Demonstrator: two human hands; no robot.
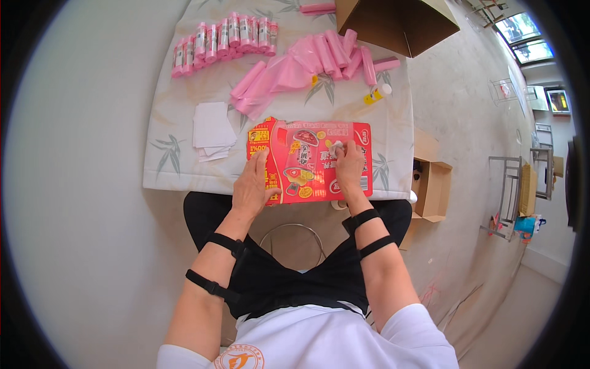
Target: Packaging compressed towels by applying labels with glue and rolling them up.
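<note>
A flat red cardboard sheet point(319, 178) printed with fruit pictures lies at the front edge of the table. My left hand point(251, 187) rests on its left side with the fingers stretched out. On the right part of the sheet, my right hand point(350, 165) has its fingers closed on a small crumpled white wad point(335, 147), perhaps tissue, pressed against the printed face. A stack of white paper slips point(213, 128) lies to the left of the cardboard. Beyond its right end, a yellow glue bottle with a white cap point(376, 94) lies on its side.
Several labelled pink rolls point(224, 40) stand in rows at the back left. Loose pink rolls and film point(289, 71) spread across the middle. An open cardboard box point(399, 24) sits at the back right. Another box point(435, 184) is on the floor beside the patterned tablecloth point(175, 135).
</note>
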